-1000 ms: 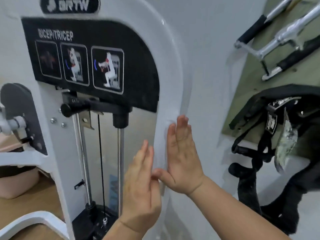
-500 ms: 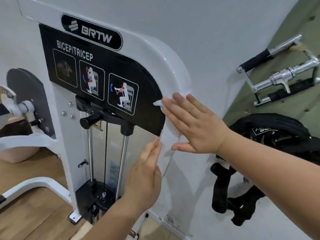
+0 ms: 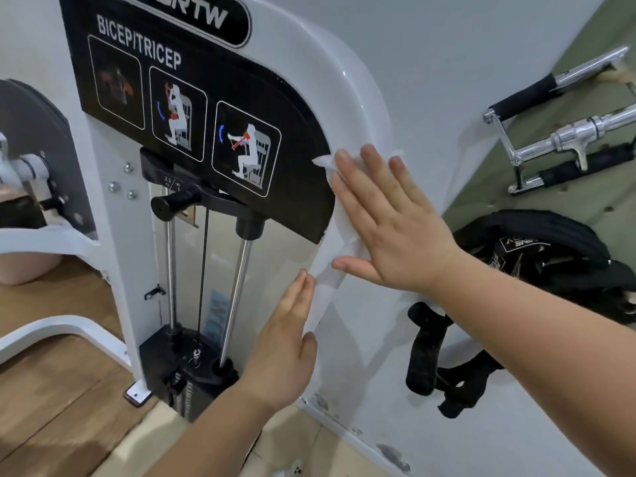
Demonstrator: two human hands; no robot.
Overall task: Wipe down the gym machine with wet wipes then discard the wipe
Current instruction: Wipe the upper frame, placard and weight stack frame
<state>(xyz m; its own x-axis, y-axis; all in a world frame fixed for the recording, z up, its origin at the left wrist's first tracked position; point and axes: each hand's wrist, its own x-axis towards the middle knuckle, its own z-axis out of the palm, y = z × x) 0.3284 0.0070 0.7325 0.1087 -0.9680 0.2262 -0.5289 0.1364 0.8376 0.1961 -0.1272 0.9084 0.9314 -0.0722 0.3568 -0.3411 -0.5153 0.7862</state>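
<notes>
The white gym machine [image 3: 347, 98] fills the left and middle of the head view, with a black BICEP/TRICEP label [image 3: 192, 108] on its front. My right hand [image 3: 389, 218] lies flat with straight fingers on a white wet wipe [image 3: 325, 270], pressing it against the machine's curved right frame beside the label's edge. The wipe shows above my fingertips and hangs down below my thumb. My left hand [image 3: 285, 346] is lower, fingers straight, its fingertips touching the frame's inner edge by the wipe's hanging end.
Chrome guide rods [image 3: 237, 297] and a black weight stack [image 3: 192, 370] sit inside the frame. Chrome cable handles [image 3: 564, 136] hang on the green wall at right, above black straps [image 3: 537, 256]. A white wall stands behind, wooden floor [image 3: 62, 390] below left.
My right hand has slid the wipe up the frame, from beside the clear shield to the label's edge. My left hand has stayed low on the frame's inner edge.
</notes>
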